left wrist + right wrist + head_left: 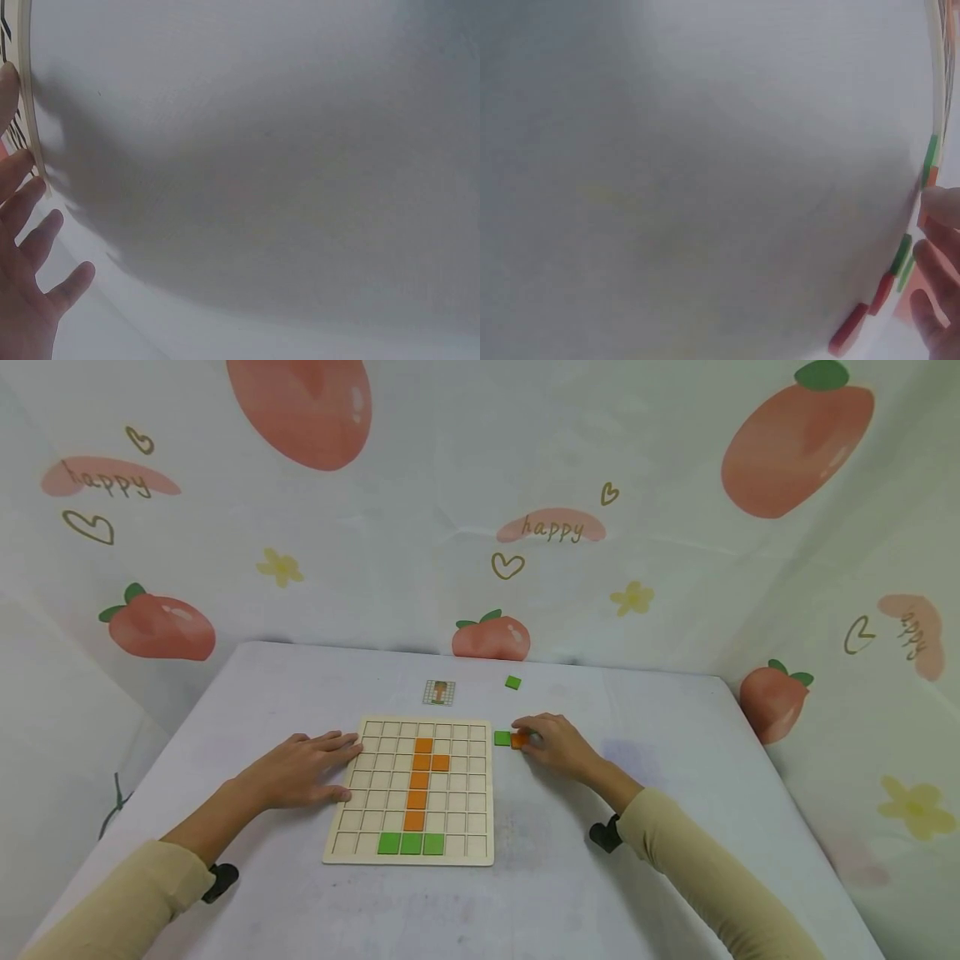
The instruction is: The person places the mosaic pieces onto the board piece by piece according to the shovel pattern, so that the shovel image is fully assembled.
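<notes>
A pale wooden grid board lies on the table with a column of orange tiles, one more orange tile to the column's right, and three green tiles in the bottom row. My left hand rests at the board's left edge, fingers spread, fingertips on the rim. Just off the right edge, my right hand pinches an orange square tile between thumb and finger. A loose green tile lies beside it, next to the board. The right palm is hidden.
Behind the board lie a small pattern card and another green tile. In the right wrist view, a green tile and red tiles lie by the right hand. A patterned cloth hangs behind the table.
</notes>
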Tool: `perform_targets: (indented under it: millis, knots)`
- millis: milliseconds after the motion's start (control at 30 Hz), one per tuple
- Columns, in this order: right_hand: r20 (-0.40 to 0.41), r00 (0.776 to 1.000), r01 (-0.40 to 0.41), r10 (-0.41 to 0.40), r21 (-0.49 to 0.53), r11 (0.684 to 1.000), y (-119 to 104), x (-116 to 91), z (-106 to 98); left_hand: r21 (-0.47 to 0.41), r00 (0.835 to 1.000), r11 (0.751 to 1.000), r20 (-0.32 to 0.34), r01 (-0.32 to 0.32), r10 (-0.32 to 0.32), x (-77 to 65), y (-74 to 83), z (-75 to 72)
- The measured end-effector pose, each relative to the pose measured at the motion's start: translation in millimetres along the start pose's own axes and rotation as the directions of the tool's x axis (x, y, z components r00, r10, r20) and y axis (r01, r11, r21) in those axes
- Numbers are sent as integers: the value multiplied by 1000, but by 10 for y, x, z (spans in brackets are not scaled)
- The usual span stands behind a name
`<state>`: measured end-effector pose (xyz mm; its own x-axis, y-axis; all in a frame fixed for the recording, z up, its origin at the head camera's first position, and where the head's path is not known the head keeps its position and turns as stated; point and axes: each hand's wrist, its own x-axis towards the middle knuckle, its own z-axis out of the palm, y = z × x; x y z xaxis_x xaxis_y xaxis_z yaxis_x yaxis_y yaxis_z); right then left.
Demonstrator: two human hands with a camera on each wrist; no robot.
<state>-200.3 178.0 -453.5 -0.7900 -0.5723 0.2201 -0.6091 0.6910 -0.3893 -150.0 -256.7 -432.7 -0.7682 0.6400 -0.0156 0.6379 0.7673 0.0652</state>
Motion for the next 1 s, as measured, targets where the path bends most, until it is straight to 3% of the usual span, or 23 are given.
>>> perform_targets:
  millis: [400,733,1000]
  knots:
    - [51,999,-23,17,117,993,-211,219,30,-8,1000,1000,10,10,-10,2,-8,9]
    - [133,991,-45,19,194,980,-574,449,160,3,1000,1000,4,10,-10,-3,-22,33]
    - [150,987,33,-62,191,981,-809,591,296,4,1000,1000,-6,6,-6,-1,1,7]
